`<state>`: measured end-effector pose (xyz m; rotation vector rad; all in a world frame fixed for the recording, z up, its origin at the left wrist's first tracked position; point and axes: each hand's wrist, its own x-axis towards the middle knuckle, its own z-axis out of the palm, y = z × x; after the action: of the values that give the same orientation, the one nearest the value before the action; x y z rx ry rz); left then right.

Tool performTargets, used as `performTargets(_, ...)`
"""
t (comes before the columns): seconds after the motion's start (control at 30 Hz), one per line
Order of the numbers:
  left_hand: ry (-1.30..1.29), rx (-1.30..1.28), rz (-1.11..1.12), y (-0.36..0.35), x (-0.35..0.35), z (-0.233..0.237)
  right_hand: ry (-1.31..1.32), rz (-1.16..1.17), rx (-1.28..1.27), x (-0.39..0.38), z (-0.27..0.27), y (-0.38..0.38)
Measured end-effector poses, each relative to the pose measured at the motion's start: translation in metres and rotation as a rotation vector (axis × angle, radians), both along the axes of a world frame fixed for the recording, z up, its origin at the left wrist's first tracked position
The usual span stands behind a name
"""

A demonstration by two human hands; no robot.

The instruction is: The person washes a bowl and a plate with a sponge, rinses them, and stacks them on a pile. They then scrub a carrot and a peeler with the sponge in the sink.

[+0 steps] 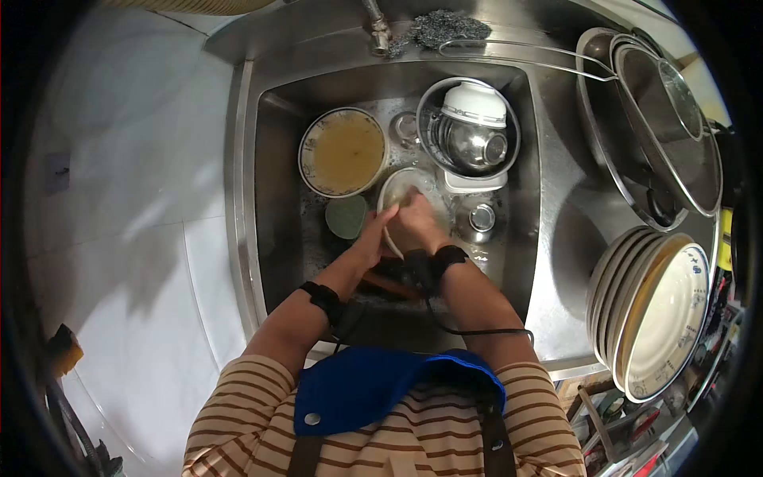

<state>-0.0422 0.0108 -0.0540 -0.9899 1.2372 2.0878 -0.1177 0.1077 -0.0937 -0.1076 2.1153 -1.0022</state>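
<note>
Over the middle of the steel sink [278, 306], my left hand [376, 230] grips the left rim of a pale bowl [395, 187], which is tilted. My right hand [420, 219] is inside the same bowl, its fingers closed and blurred; what they hold, if anything, cannot be made out. Left of the hands is a green round item [346, 217]. Behind it stands a large bowl of cloudy yellowish liquid [347, 153]. To the right, a small metal cup [480, 218] lies on the sink floor.
A metal basin [424, 127] holding a white bowl and metal bowls stands at the sink's back right. Stacked plates [664, 318] lean on the right counter, below large strainers [636, 119]. Steel wool [449, 29] lies by the faucet [381, 40].
</note>
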Motion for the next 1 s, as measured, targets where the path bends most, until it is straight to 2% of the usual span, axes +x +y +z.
performTargets(0.03,-0.009,0.004,0.080,0.000,-0.001,-0.003,-0.033,-0.132,-0.201,0.001,0.004,-0.005)
performTargets(0.07,-0.017,0.004,0.162,-0.002,-0.001,-0.005,-0.028,-0.133,-0.199,0.003,0.009,-0.005)
performTargets(0.13,0.031,-0.015,0.180,-0.008,0.000,-0.004,-0.115,-0.119,-0.583,0.010,0.022,0.000)
performTargets(0.17,0.070,-0.036,0.202,-0.008,0.002,0.002,-0.116,-0.121,-0.579,0.015,0.026,0.008)
performTargets(0.23,0.116,-0.062,0.184,-0.011,0.006,0.026,-0.208,0.307,-0.559,0.021,0.038,0.031)
performTargets(0.27,0.167,-0.093,0.166,-0.011,0.006,0.039,-0.206,0.301,-0.555,0.024,0.052,0.039)
performTargets(0.33,0.185,-0.089,0.097,-0.009,0.016,0.051,0.200,0.738,0.055,0.030,0.074,0.056)
performTargets(0.37,0.205,-0.091,0.030,-0.006,0.020,0.058,0.201,0.729,0.062,0.031,0.062,0.063)
performTargets(0.43,0.179,-0.084,-0.013,0.007,0.029,0.073,0.512,0.610,0.321,0.024,0.029,0.073)
performTargets(0.47,0.146,-0.084,-0.044,0.013,0.032,0.077,0.510,0.603,0.324,0.016,0.029,0.070)
performTargets(0.53,0.110,-0.058,-0.043,0.021,0.035,0.078,0.350,-0.029,0.199,0.004,0.032,0.054)
performTargets(0.6,0.090,-0.037,-0.040,0.022,0.032,0.069,0.298,-0.082,0.066,0.001,0.064,0.034)
performTargets(0.63,0.036,0.075,0.005,0.016,0.035,0.057,0.283,-0.098,-0.071,0.006,0.083,0.026)
performTargets(0.67,-0.019,0.189,0.046,0.011,0.033,0.056,0.202,-0.145,-0.345,0.013,0.080,0.021)
performTargets(0.7,-0.013,0.189,0.037,0.004,0.032,0.056,0.211,-0.152,-0.345,0.017,0.077,0.025)
performTargets(0.77,0.137,0.119,0.081,-0.007,0.033,0.068,0.029,0.083,-0.649,0.037,0.120,0.038)
performTargets(0.8,0.189,0.105,0.173,-0.013,0.031,0.066,0.025,0.078,-0.649,0.049,0.121,0.044)
performTargets(0.83,0.183,0.105,0.172,-0.012,0.033,0.071,0.210,0.268,-0.494,0.058,0.119,0.054)
performTargets(0.87,0.280,-0.030,0.143,-0.010,0.032,0.082,0.397,0.458,-0.330,0.062,0.115,0.064)
performTargets(0.9,0.377,-0.165,0.115,-0.007,0.032,0.089,0.397,0.460,-0.329,0.060,0.104,0.074)
performTargets(0.97,0.376,-0.154,0.106,0.002,0.032,0.097,0.726,0.646,0.010,0.049,0.074,0.094)
performTargets(1.0,0.345,-0.165,0.038,0.009,0.035,0.106,0.882,0.623,0.084,0.037,0.068,0.100)
